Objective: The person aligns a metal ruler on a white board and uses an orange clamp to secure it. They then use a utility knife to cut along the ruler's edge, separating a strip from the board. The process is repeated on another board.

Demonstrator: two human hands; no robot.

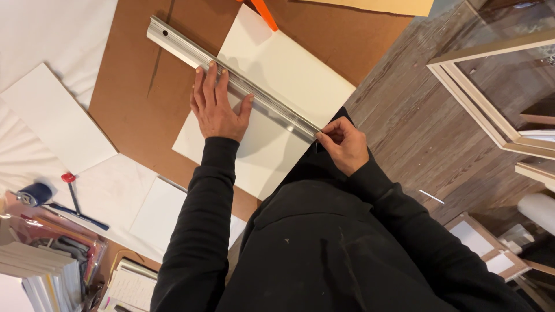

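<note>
A long metal straightedge (191,51) lies diagonally across a white sheet of board (289,75), which rests on a brown cardboard backing (133,98). My left hand (217,107) presses flat on the straightedge and the sheet, fingers spread. My right hand (342,143) is closed at the near end of the straightedge, at the sheet's edge; whatever small tool it may hold is hidden by the fingers. Both sleeves are black.
Another white board (55,118) lies at the left on a white cloth. An orange-handled tool (265,14) pokes in at the top. A red-capped pen (71,190), tape roll (36,193) and stacked papers (34,271) sit lower left. Wooden frames (491,98) stand right on the wood floor.
</note>
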